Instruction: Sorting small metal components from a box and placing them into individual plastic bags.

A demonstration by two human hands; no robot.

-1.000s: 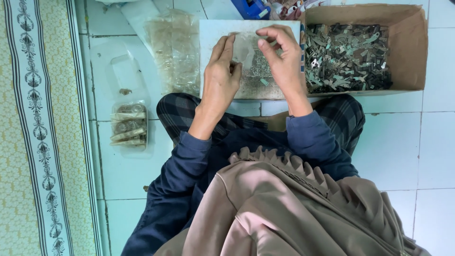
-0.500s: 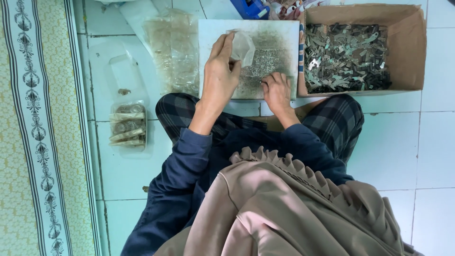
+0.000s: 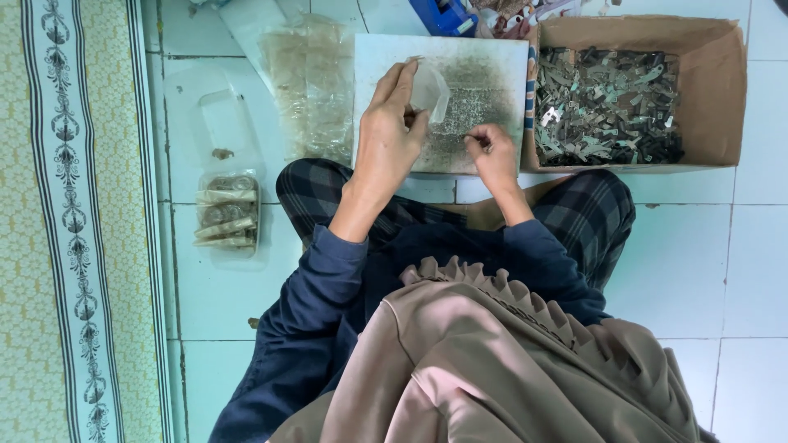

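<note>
Head view: left hand (image 3: 390, 135) pinching a small clear bag (image 3: 430, 89) just above centre, mouth held open over the white board (image 3: 492, 57); right hand (image 3: 492, 152) closed on small pieces from the board, beside the bag; cardboard box (image 3: 722, 49) of metal parts upper right, within reach; filled packets (image 3: 226, 215) at left on the floor

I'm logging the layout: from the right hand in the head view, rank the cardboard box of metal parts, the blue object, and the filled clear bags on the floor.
1. Cardboard box of metal parts, beside right hand.
2. Blue object, above.
3. Filled clear bags, far across.
</note>
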